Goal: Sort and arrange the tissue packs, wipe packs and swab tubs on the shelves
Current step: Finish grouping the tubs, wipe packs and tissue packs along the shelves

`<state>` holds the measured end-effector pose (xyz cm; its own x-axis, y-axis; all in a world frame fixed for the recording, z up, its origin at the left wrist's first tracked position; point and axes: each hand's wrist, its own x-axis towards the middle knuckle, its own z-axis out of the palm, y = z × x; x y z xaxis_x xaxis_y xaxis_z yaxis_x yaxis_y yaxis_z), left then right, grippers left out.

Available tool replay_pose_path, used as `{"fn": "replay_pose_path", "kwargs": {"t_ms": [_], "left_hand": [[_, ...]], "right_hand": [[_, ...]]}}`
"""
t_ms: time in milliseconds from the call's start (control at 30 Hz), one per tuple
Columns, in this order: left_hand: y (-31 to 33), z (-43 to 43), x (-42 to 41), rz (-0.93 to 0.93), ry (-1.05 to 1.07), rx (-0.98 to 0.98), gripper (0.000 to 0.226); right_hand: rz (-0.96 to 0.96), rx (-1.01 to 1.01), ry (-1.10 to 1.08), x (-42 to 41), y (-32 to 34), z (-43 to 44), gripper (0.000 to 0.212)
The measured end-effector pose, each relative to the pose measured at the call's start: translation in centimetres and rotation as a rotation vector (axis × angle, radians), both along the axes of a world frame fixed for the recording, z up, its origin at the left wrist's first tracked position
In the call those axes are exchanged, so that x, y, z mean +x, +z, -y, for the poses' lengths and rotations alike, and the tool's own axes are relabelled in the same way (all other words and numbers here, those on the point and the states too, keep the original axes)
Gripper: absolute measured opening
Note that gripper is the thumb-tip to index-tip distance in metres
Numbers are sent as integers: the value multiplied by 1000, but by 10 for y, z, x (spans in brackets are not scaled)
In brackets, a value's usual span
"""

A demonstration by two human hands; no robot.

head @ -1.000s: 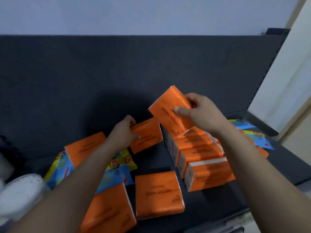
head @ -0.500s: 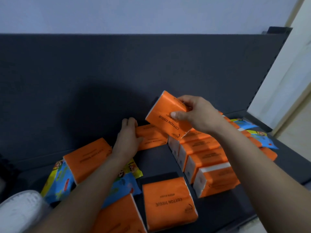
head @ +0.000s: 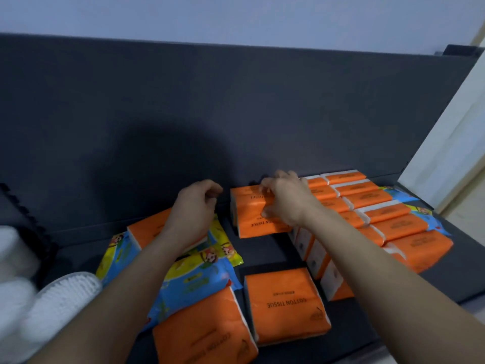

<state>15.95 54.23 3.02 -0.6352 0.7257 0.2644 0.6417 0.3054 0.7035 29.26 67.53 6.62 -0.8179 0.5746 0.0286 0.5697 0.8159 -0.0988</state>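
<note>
The right hand point(head: 286, 203) has landed its soft orange plastic-wrapped tissue pack point(head: 249, 199) beside the sorted rows point(head: 367, 197), fingers still grasping it, while the left hand point(head: 194, 206) hangs released.

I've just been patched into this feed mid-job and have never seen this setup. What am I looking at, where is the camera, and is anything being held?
There is no machine here: a person works with two bare hands. The single picture comes from a wide-angle camera worn on the head, looking forward and down. The right hand grips an orange tissue pack near the back of the dark shelf. The left hand hovers beside it, fingers loosely curled, and seems to hold nothing. Rows of tissue packs stand on the right. Colourful wipe packs and a white swab tub lie on the left.
</note>
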Motion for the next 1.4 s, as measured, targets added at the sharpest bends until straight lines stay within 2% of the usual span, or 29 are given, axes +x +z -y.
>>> {"fn": "replay_pose_path", "kwargs": {"t_ms": [167, 433, 567, 633, 733, 800, 900, 967, 1033, 1167, 1400], "left_hand": [[3, 22, 4, -8, -12, -34, 22], [3, 56, -7, -92, 112, -110, 19], [1, 73, -24, -166, 229, -255, 30], [2, 80, -30, -127, 253, -343, 41], [5, 85, -33, -42, 249, -511, 60], [6, 86, -33, 23, 223, -577, 67], [6, 89, -33, 103, 232, -568, 75], [6, 91, -32, 100, 264, -563, 81], [7, 92, -28, 67, 292, -559, 78], [10, 94, -12, 8, 307, -454, 66], [19, 106, 10, 102, 255, -243, 45]], "right_hand": [[59, 165, 0, -11, -20, 3, 50], [-5, 227, -55, -16, -35, 4, 37], [-50, 204, -15, -8, -29, 9, 40], [-110, 174, 50, -5, -22, 16, 34], [-151, 26, 145, 1, -11, 31, 20], [-46, -140, 156, 8, -6, 39, 18], [345, -351, 131, 18, -3, 49, 43], [555, -336, 133, 24, -4, 54, 59], [676, -289, 148, 28, -7, 57, 67], [756, -285, 170, 34, -11, 62, 70], [667, -374, 175, 46, -9, 58, 68]]}}
